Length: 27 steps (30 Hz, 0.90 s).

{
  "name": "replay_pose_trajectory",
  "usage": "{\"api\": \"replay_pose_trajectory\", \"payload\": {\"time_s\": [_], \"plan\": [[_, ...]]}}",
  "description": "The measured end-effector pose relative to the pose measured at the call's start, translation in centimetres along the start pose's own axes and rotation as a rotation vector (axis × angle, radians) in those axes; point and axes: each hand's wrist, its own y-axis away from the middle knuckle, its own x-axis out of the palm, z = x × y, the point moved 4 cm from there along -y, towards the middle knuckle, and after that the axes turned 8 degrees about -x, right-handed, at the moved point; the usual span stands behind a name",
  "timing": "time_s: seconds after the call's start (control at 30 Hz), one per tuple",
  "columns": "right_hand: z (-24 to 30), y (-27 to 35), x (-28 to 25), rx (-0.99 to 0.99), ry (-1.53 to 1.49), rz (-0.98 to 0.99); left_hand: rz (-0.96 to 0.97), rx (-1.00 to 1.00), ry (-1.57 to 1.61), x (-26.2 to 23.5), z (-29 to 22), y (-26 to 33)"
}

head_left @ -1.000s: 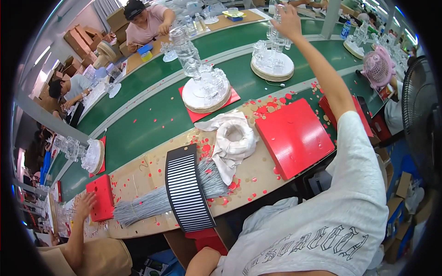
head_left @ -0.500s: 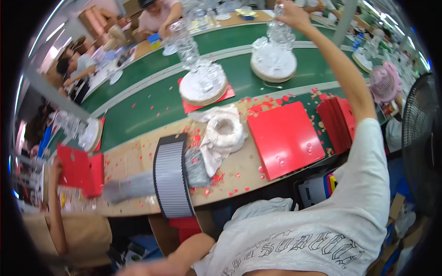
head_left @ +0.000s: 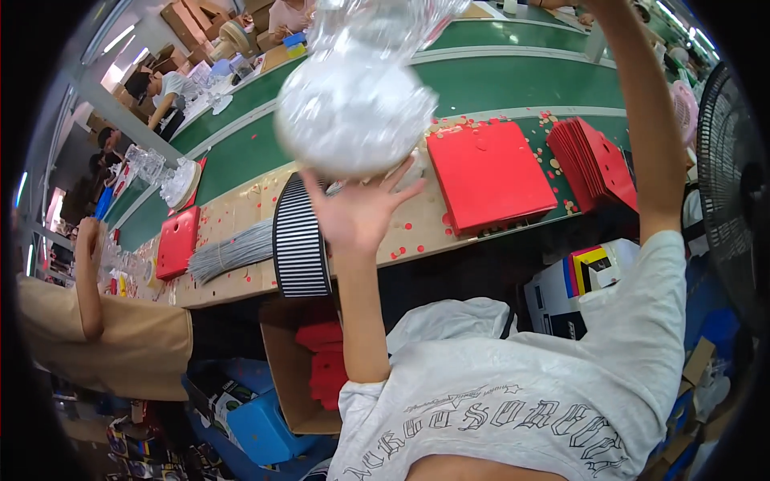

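A round white disc (head_left: 353, 112), topped with clear plastic-wrapped glassware (head_left: 377, 28), hangs blurred and close in front of me, above the bench. My left hand (head_left: 357, 210) is raised at its lower edge, palm up and fingers spread. The fingertips reach the disc's rim, but whether they bear its weight I cannot tell. My right arm stretches up past the top edge, so its hand is out of the picture. Behind my left hand stands a black-and-white striped ring (head_left: 301, 248) around a bundle of thin grey strands (head_left: 231, 253).
A red flat stack (head_left: 489, 176) and standing red pieces (head_left: 589, 164) lie on the bench, among red scraps. Behind runs a green conveyor belt (head_left: 529, 88). An open carton (head_left: 277, 353) stands below. A co-worker's arm (head_left: 90, 280) is at left, a black fan (head_left: 730, 200) at right.
The right-hand disc with its clear glassware has been lifted off the belt toward me. My left hand has risen from the lower edge to beneath it. My right hand has left the picture.
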Motion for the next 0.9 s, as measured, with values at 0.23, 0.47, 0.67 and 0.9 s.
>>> {"api": "replay_pose_trajectory", "payload": {"time_s": [0.23, 0.47, 0.67, 0.9], "plan": [[6.3, 9.4, 7.7, 0.171, -0.037, -0.041, -0.502, 0.655, -0.071, -4.8, -5.7, 9.3], [3.0, 19.5, 23.3, 0.630, -0.186, 0.065, -0.628, 1.152, -0.403, -2.1, -13.4, 9.3], [2.5, 22.1, 31.6, 0.839, -0.399, 0.017, -0.614, 1.095, -1.062, 2.6, -15.3, 3.7], [0.7, 26.6, 28.5, 0.816, -0.277, 0.246, -0.617, 1.022, -1.337, 2.6, -13.8, -2.5]]}}
